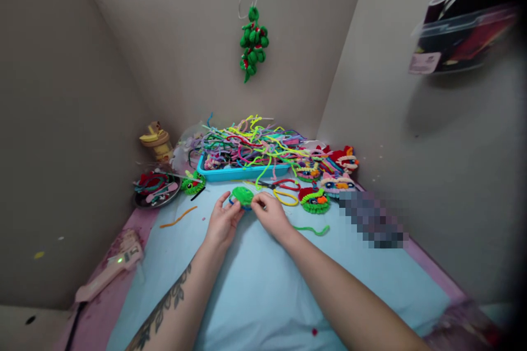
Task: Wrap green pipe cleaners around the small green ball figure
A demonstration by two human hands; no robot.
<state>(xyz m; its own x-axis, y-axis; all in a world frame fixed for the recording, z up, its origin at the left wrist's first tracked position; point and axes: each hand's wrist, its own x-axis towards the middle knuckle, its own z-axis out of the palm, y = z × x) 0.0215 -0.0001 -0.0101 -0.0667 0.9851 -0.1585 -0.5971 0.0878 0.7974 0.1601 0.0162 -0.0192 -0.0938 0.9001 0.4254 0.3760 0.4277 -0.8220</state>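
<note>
A small round piece of bright green pipe cleaner (242, 195), with some blue along its lower edge, is held between my two hands above the blue cloth. My left hand (224, 222) grips its left side, with the fingers partly raised. On the right edge, the fingertips of my right hand (270, 215) pinch together. A loose green pipe cleaner (315, 229) lies to the right of my right wrist, and an orange one (178, 218) to the left. Scissors (284, 191) with red and yellow handles rest just beyond my right hand.
A blue tray (242, 174) heaped with colourful pipe cleaners stands at the back. Fuzzy animal-like pieces (315, 200) sit at right, another green one (192, 182) at left. A dark plate (142, 201), yellow cup (160, 145) and pink glue gun (113, 271) are left. Green strands (253, 46) hang above.
</note>
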